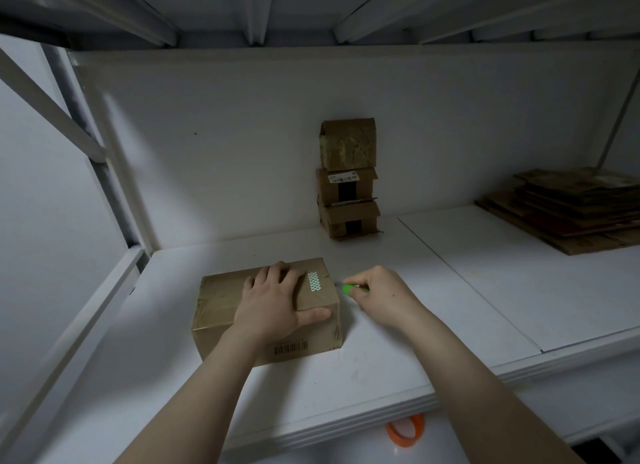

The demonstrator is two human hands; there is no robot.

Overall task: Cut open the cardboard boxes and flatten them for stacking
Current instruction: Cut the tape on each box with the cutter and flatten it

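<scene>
Lower centre: taped cardboard box (216, 301) on the white worktop (381, 359), with the left hand (268, 304) pressed flat on top, fingers straight. The right hand (381, 297) grips a green cutter (346, 288), its tip at the box's upper right edge. The front barcode (291, 348) digits are illegible.

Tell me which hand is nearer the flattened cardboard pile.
Right. The right hand, holding a green cutter, is beside the box, toward the pile; the left hand rests atop the box, farther away.

Left hand (273, 304) flat, palm down, fingers spread, thumb pointing right. Right hand (381, 297) curled, gripping small green plastic-handled cutter (348, 288). Both bare forearms (207, 387) extended forward.
</scene>
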